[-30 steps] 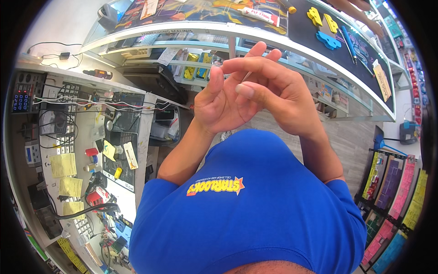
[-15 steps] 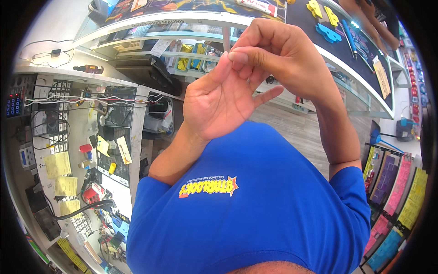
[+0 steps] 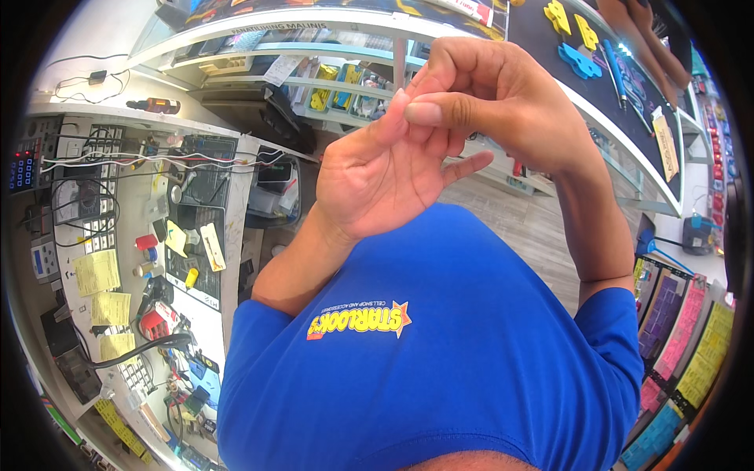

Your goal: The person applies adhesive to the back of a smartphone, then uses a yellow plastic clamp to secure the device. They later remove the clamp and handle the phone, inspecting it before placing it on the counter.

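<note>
Both hands meet in front of my chest, above the blue shirt (image 3: 471, 337). My left hand (image 3: 381, 184) turns its palm toward me, its thumb tip pressed close to the fingertips and the little finger sticking out to the right. From the right, my right hand (image 3: 503, 102) bends over it, thumb and forefinger pinched together at the left thumb's tip. Whatever the two hands hold between their tips, if anything, is too small or hidden to make out. Behind the fingers stands a white-framed glass display counter (image 3: 463, 27).
On the left is a workbench (image 3: 236, 188) with cables, yellow notes (image 3: 97, 272) and tools. Yellow and blue plastic pieces (image 3: 580, 61) and a blue pen-like tool (image 3: 614, 72) lie on the counter's dark mat. Another person's arms (image 3: 648, 39) rest beyond. Racks of coloured packets (image 3: 679, 326) stand right.
The view has shifted slightly. My hands remain pinched together at the fingertips, with the right hand a little further right and its wrist slightly turned.
</note>
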A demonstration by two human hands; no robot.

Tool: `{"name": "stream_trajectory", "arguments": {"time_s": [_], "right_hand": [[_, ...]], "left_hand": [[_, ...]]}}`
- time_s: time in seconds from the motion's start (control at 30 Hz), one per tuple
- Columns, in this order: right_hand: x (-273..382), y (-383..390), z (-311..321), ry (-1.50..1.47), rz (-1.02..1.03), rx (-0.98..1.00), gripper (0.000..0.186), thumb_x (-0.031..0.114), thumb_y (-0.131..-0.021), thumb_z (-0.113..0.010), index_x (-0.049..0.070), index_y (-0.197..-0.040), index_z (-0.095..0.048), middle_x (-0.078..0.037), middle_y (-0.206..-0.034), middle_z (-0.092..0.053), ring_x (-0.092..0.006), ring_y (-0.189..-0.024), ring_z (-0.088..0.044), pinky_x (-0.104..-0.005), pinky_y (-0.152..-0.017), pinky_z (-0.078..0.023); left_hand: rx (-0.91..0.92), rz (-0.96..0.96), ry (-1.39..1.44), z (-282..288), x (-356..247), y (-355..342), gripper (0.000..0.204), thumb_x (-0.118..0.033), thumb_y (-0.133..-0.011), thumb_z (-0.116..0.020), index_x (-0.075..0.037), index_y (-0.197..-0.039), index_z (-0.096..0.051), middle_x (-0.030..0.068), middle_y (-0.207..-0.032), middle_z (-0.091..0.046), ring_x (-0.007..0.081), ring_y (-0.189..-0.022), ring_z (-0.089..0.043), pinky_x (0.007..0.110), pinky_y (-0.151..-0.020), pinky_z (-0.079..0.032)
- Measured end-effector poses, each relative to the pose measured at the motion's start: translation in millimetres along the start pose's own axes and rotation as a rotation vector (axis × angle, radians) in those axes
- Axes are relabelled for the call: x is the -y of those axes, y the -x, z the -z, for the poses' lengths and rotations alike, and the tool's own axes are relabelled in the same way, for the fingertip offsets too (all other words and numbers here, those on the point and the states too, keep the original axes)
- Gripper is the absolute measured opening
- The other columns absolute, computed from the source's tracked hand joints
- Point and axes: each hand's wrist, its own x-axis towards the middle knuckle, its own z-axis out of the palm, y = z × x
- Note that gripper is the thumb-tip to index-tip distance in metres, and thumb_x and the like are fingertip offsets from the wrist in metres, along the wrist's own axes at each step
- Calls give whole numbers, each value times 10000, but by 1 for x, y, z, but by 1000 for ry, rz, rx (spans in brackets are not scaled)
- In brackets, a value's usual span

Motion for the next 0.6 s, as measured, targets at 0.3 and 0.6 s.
{"name": "stream_trajectory", "arguments": {"time_s": [0.3,0.6], "right_hand": [[4,5,-7,42,50,-81,138,97,-968,-766,-6,-961,-675,-76,-954,-733,-96,-790,-704,-237,-698,-577],[-2,4,5,-101,14,-21,183,149,-972,-770,-9,-953,-679,-72,-865,-754,-93,-764,-722,-230,-695,-591]], "left_hand": [[3,15,-83,-4,-6,-4,635,-466,-1146,-292,-127,-1675,-200,80,-1745,-200,251,-1617,-174,622,-1293,-124],[127,11,-4,11,5,-10,648,-489,-1147,-235,-124,-1679,-167,73,-1732,-231,237,-1596,-224,651,-1287,-102]]}}
